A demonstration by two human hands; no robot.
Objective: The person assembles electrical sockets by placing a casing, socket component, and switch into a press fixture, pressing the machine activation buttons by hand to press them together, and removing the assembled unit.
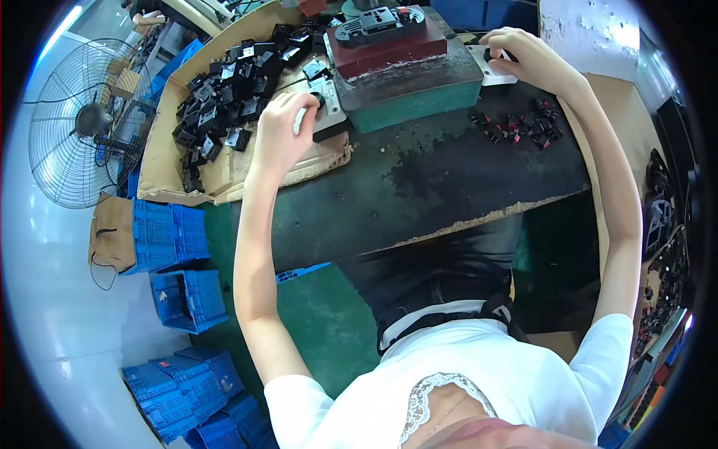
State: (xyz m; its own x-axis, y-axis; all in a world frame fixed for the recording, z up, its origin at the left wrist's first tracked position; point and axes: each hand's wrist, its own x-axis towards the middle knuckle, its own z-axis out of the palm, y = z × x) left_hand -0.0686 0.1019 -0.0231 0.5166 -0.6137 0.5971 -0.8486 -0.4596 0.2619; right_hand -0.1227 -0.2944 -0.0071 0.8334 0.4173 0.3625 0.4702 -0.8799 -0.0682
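Note:
My left hand is curled at a green-black button on a pale control plate, left of the machine base. My right hand is bent over a dark button on a matching plate to the right. Whether either hand grips anything is hidden by its fingers. Between them a metal fixture sits on a dark red block above a green-sided base. Many black parts lie piled left of my left hand. Small black and red parts lie below my right hand.
A cardboard tray wall surrounds the black pile. The dark table's worn front edge faces my body. Blue crates and a wire fan stand at left. Another person is at the far upper left. Cardboard borders the right side.

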